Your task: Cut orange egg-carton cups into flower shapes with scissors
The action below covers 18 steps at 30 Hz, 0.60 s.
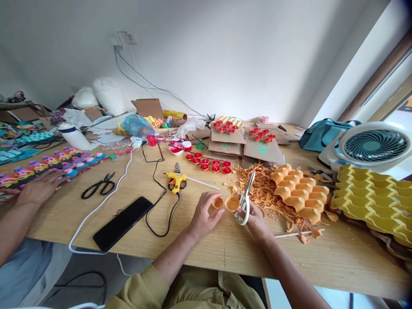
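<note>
My left hand [205,216] is closed on a small orange egg-carton cup [218,203], pinched between thumb and fingers. Close to its right is a second orange cup [231,204], beside the fingers of my right hand [255,221]; whether those fingers grip it too I cannot make out. My right hand is closed round white-handled scissors [246,201], blades pointing up and away. Orange cardboard scraps [260,189] lie heaped beyond the scissors, against an orange egg tray [301,191].
A yellow glue gun [177,182], black scissors [99,186] and a phone [122,223] lie to the left. Red paper flowers [206,164] stand behind. A yellow egg tray [373,201] and a fan [375,143] are at right. Another person's hand [40,186] is at far left.
</note>
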### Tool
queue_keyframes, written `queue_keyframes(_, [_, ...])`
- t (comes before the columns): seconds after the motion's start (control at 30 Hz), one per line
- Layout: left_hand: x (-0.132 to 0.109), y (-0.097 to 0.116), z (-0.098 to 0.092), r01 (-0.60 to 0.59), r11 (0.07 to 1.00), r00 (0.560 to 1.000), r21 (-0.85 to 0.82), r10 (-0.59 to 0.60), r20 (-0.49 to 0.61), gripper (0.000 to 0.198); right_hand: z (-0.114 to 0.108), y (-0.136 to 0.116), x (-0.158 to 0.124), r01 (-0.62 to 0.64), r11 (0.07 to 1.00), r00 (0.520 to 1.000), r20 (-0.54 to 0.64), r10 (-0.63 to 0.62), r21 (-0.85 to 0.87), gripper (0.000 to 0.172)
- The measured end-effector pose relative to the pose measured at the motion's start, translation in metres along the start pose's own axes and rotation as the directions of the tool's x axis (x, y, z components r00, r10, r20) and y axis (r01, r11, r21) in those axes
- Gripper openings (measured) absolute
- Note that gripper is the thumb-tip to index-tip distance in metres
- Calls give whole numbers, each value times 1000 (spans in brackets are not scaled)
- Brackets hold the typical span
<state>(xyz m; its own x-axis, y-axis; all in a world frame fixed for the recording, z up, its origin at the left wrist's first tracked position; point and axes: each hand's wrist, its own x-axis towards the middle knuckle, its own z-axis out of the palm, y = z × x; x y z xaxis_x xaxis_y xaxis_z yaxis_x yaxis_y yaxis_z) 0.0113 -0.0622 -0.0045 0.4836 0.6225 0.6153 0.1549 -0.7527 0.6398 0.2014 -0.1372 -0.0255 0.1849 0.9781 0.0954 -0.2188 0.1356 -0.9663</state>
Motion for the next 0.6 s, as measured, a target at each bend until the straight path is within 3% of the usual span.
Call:
queue_keyframes(0.17, [0, 8, 0, -92, 991, 992, -93, 100, 82, 48, 3, -3, 0, -7, 998, 993, 117, 14, -58, 40])
queue_keyframes(0.4, [-1, 9, 2, -80, 990, 987, -117, 95, 129, 44, 5, -4, -1, -33, 996, 986, 163, 46, -77, 41])
queue_keyframes(0.5, [-1, 11, 0, -43, 989, 994, -138, 56, 91, 37, 6, -6, -2, -36, 997, 987, 153, 46, -66, 40])
queue_keyframes(0.6, [1, 4, -3, 33, 996, 997, -82, -38, -65, 35, 6, -5, -1, -33, 999, 995, 96, 37, -42, 39])
